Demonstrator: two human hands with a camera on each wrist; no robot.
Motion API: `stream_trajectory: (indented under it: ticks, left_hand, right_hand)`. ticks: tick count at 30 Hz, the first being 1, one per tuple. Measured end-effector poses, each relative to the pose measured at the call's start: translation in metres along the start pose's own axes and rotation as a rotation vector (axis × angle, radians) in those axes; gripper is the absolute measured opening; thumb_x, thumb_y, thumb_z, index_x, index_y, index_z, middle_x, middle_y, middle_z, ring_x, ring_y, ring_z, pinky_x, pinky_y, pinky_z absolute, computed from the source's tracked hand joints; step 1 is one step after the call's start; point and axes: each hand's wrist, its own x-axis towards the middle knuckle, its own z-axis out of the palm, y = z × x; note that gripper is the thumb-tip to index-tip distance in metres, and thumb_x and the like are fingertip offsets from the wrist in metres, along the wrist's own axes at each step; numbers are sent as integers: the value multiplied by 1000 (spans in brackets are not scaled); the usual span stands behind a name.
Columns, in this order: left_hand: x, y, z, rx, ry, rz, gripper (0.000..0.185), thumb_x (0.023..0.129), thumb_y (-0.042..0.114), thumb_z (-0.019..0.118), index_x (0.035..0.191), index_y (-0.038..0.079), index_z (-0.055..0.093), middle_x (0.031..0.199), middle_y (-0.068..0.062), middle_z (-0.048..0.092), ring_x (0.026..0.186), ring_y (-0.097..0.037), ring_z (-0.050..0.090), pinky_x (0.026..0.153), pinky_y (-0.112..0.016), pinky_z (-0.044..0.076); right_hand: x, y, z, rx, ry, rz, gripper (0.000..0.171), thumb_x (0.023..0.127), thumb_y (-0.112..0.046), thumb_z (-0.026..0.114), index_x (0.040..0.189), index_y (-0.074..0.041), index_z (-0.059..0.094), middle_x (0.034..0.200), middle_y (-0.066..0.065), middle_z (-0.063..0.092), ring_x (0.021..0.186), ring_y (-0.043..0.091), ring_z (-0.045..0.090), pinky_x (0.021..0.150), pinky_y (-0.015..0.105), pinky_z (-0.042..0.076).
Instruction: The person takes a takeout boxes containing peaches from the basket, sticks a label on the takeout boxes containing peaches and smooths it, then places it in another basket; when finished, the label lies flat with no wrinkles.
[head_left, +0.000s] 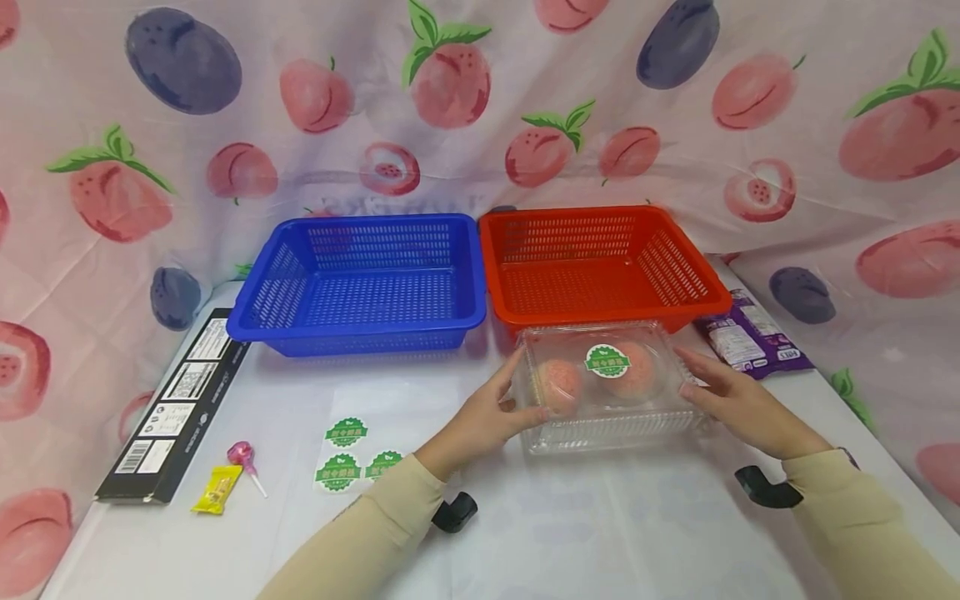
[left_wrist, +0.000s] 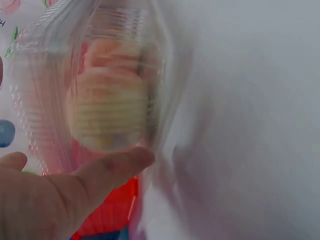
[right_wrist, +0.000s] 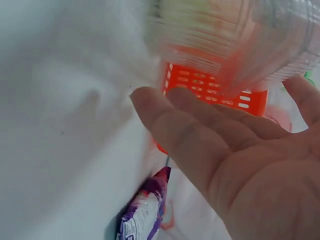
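A clear plastic clamshell box (head_left: 600,425) with a green-and-white round sticker (head_left: 607,361) on its lid holds two pinkish round pieces (left_wrist: 107,110). It is held off the table between both hands, in front of the red basket (head_left: 607,319). My left hand (head_left: 483,414) grips the left end, its thumb at the front corner and fingers along the side. At the other end is my right hand (head_left: 738,408), touching the box. In the right wrist view its fingers (right_wrist: 175,130) look straight and spread beside the box.
Left of the red basket stands a blue basket (head_left: 375,340). A purple snack bag (head_left: 757,342) lies at right. On the left are a long black box (head_left: 172,408), a lollipop (head_left: 242,454), a yellow-wrapped candy (head_left: 217,489) and a sheet of green stickers (head_left: 345,454).
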Motion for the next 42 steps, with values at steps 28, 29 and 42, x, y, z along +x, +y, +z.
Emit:
stream_trajectory:
  ticks: [28,29,42]
  left_hand:
    - [0,10,9,118,-35,-34,76,89,36,78,154,35,40,146,-11,48,56,-21,59,57,-37,56]
    - [-2,10,10,115,-37,-36,75,88,35,78,154,35,41,148,-12,47,57,-22,61,58,-37,57]
    - [-26,30,12,69,-66,15,75,86,32,80,151,36,43,143,-10,49,54,-24,63,57,-37,58]
  right_hand:
    - [-8,-10,-1,18,-117,235,84,99,-43,60,162,-26,8,142,39,38,79,29,64,71,40,58]
    - [-11,-11,-1,19,-118,235,83,100,-43,60,163,-24,9,142,39,38,78,29,64,71,40,58]
    - [-46,-36,-9,26,-59,198,78,102,-34,59,162,-18,12,142,47,30,75,28,70,66,37,61]
